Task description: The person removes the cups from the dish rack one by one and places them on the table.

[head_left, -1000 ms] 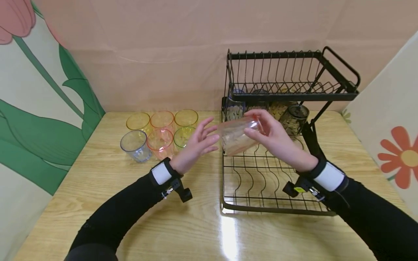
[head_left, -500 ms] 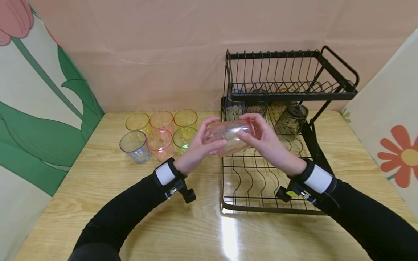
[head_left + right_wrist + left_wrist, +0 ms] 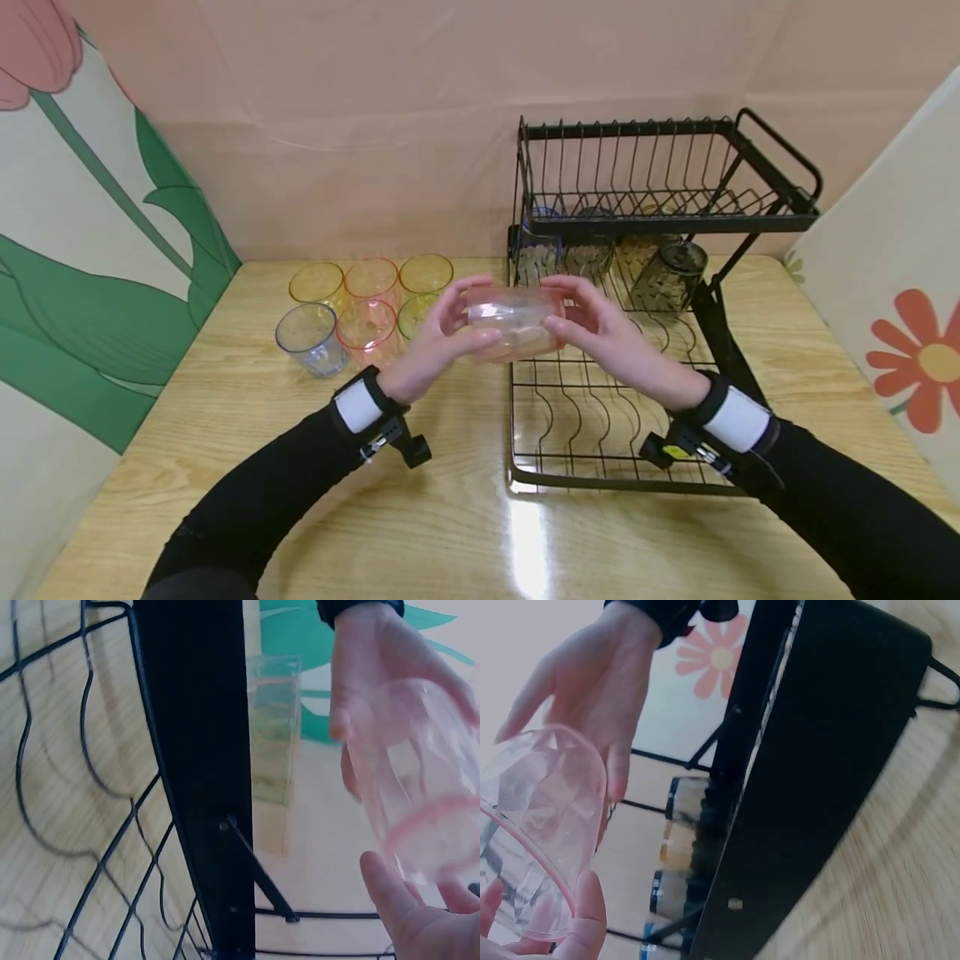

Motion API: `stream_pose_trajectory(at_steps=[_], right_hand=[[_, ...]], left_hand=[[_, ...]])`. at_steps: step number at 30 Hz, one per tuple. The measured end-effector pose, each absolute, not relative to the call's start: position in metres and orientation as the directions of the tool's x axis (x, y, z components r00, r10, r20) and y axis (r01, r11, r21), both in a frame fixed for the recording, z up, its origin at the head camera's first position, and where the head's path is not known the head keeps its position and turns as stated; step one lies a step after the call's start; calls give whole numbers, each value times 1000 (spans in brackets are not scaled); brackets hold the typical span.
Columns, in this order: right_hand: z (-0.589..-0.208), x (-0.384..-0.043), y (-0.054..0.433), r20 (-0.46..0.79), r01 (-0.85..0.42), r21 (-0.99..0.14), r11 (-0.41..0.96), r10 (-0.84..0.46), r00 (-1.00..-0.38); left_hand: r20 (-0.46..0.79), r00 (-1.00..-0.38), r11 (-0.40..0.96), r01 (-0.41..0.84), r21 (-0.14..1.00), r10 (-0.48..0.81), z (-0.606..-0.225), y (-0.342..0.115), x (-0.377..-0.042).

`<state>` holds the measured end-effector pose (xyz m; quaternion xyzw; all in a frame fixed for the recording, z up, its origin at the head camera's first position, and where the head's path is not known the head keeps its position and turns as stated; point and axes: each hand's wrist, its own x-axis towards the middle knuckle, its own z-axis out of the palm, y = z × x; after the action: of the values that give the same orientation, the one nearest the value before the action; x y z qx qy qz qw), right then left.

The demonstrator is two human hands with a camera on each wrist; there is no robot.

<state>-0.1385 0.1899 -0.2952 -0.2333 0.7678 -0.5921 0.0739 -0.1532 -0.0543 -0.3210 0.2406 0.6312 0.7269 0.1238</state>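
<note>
A clear pink drinking glass (image 3: 517, 323) lies sideways in the air between both hands, over the left part of the rack. My left hand (image 3: 429, 348) grips its left end, thumb below and fingers above. At the other end, my right hand (image 3: 618, 340) holds the glass between thumb and fingers. The left wrist view shows the glass's faceted wall (image 3: 551, 784), with left fingertips at a pink edge. Through the glass (image 3: 420, 772) in the right wrist view, parts of the fingers show blurred.
A black two-tier dish rack (image 3: 622, 481) stands on the wooden table at right, with several glasses at the back of its lower tier, including a dark glass (image 3: 670, 279). Left of it, several coloured glasses stand mouth up in two rows, a blue-rimmed glass (image 3: 318, 354) at front left.
The left hand has come to the glass and taken hold of its left end. The glass, tilted earlier, is now nearly level and a little further left. The right hand kept its hold.
</note>
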Motion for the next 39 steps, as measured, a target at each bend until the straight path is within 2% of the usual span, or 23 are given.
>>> stream_pose_trajectory(at_steps=[5,10,13,19,28,37,39], right_hand=[[-297,-137,203,172,-318,-905,283,-442,-881],[-298,-135,220,149,-323,-869,374,-424,-893],[-298,-135,227,129,-312,-854,416,-411,-902],[-299,-134,232,75,-277,-832,480,-397,-915],[-300,-134,234,61,-272,-817,509,-393,-918],[-299,-133,236,47,-261,-815,517,-390,-920],[-300,-133,237,43,-258,-815,519,-390,-920]], left_hand=[[179,-866,-27,188,982,467,-318,-83,-147],[185,-848,70,251,965,497,-312,-114,-137],[183,-839,183,315,931,512,-309,-131,-129],[161,-822,437,444,783,546,-303,-160,-115],[125,-856,609,452,652,502,-304,-201,-101],[188,-866,787,500,362,463,-309,-226,-89],[182,-870,806,493,327,459,-310,-228,-88]])
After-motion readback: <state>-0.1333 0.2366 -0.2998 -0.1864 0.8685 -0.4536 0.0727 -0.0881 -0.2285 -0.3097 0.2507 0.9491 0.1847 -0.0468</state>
